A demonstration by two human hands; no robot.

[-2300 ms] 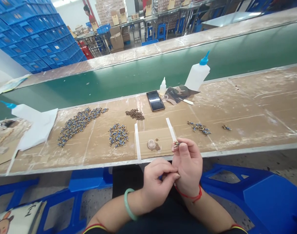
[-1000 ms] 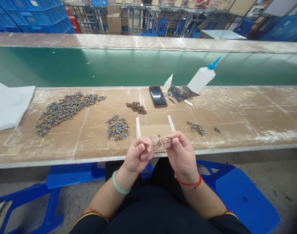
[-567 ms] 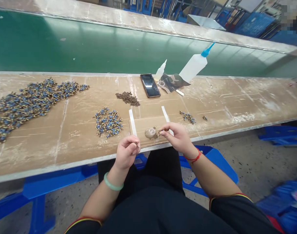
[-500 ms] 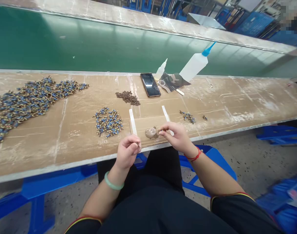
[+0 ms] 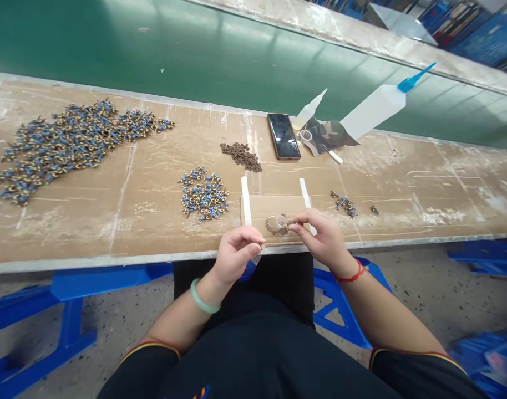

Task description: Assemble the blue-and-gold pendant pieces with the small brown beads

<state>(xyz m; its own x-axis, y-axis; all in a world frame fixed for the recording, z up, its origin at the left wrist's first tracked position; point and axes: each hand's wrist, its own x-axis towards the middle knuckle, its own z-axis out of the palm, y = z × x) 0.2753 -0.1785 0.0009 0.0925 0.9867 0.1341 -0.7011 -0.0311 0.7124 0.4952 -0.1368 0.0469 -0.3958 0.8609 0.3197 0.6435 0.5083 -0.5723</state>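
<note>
My right hand [image 5: 321, 237] is closed in a pinch on a small dark figurine [image 5: 294, 223], mostly hidden by the fingertips. The piece is at the right rim of a small round brownish puddle or dish [image 5: 273, 224] with a wet shine; several tiny brown bits lie around it. My left hand [image 5: 238, 252] hovers at the table's front edge, thumb and forefinger pressed together; what they hold, if anything, is too small to make out. Under the puddle is a cardboard piece [image 5: 259, 206] with white tape strips [image 5: 246, 200] at its sides.
Blue-and-tan figurines lie in a large heap [image 5: 70, 144], a smaller heap [image 5: 204, 195] and a little group [image 5: 345, 204]. Farther back are brown pellets [image 5: 242, 156], a phone [image 5: 284, 137], a small bottle [image 5: 308, 112], a large white bottle [image 5: 376, 111], a camouflage cloth [image 5: 330, 136] and a white-handled tool [image 5: 335, 157].
The view has shifted, so the table items appear farther right. My left hand has come closer to the puddle and my right hand. My right hand keeps its pinch beside the puddle.
</note>
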